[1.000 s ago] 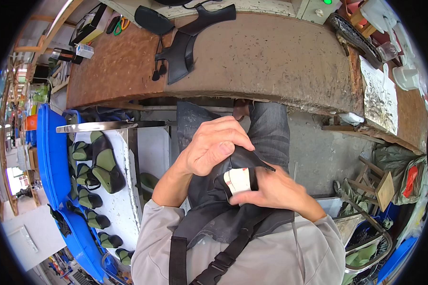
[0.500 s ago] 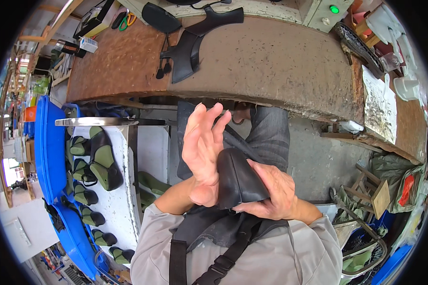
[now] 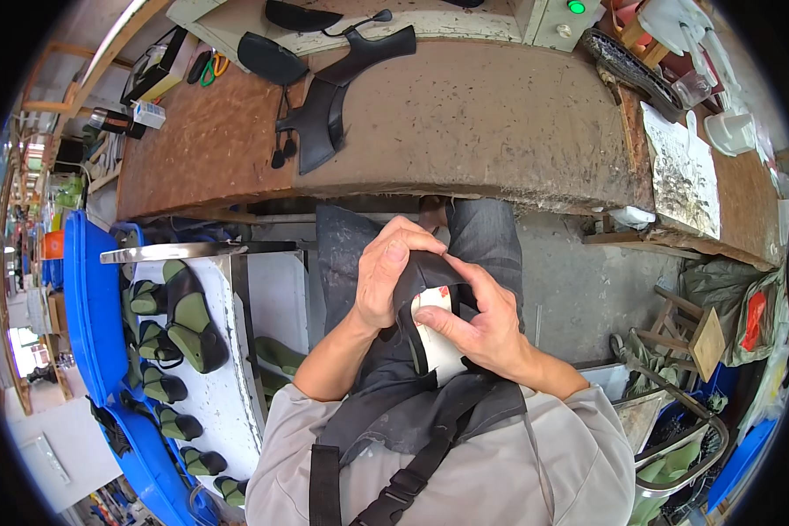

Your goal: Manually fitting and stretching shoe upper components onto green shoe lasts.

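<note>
Setting: workshop seen from above, with a worn brown workbench [image 3: 465, 114] curving across the upper part of the view and a grey concrete floor below it.
Bench top: flat black cut pieces [image 3: 324, 96] lie at its left centre; a stained white sheet [image 3: 679, 171] lies at its right end.
Left side: a white shelf [image 3: 237, 386] carries rows of olive-green and black shoe uppers [image 3: 188, 320], with a blue bin [image 3: 96, 324] just beyond them.
Right side: a metal-rimmed crate [image 3: 675, 438] stands near the person's right elbow.
Person: seated at the bench in a grey shirt and dark apron, forearms coming up from the lower edge.
Held piece: a black shoe-upper piece [image 3: 425, 280], soft and curved, dark and matte on the outside, its pale off-white lining showing underneath with a small red mark near the top edge.
Position of the piece: over the person's lap, below the bench edge, between both hands and clear of the bench.
Left hand [image 3: 386, 280]: closed over the top left of the black piece, fingers curled across its outer face, thumb hidden behind.
Right hand [image 3: 482, 320]: grips the piece from the right, thumb pressed flat on the pale lining, forefinger bent over the upper edge and touching the left hand's fingertips.
</note>
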A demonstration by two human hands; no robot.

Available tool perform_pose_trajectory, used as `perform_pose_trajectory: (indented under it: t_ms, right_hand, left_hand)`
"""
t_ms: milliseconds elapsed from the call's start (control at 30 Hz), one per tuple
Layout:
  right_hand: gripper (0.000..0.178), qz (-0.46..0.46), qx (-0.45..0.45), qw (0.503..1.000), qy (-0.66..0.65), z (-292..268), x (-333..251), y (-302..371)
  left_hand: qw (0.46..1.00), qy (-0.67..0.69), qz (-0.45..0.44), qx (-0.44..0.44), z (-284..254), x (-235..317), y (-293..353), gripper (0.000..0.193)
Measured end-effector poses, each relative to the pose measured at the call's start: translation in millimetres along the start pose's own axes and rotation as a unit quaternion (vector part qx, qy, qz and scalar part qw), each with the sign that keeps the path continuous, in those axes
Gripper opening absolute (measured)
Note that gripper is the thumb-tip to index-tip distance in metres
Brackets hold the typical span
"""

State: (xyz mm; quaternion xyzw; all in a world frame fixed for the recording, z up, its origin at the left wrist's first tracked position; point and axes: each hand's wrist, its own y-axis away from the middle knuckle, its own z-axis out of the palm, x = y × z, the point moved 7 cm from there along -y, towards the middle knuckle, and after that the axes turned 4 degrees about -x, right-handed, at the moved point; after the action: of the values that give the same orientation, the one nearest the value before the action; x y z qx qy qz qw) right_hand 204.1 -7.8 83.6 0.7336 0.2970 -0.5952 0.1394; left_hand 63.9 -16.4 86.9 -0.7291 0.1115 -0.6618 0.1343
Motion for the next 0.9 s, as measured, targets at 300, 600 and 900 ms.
perform_pose_trajectory:
  t_ms: [300, 600, 900]
  right_hand:
    - [0.066, -0.016, -0.013, 1.0, -0.012, 0.5, -5.3, -4.4]
    - [0.065, -0.041, -0.017, 0.998, 0.045, -0.7, -13.1, -4.2]
    - [0.077, -0.246, -0.032, 0.966, 0.075, -6.4, -51.4, 13.0]
  left_hand:
    - [0.997, -0.023, 0.013, 0.075, -7.1, 7.7, 9.2, 0.045]
    - [0.996, -0.064, -0.03, -0.057, -2.2, 12.7, -0.7, 0.045]
    - [0.982, 0.057, 0.116, 0.138, 3.4, 48.2, 25.5, 0.086]
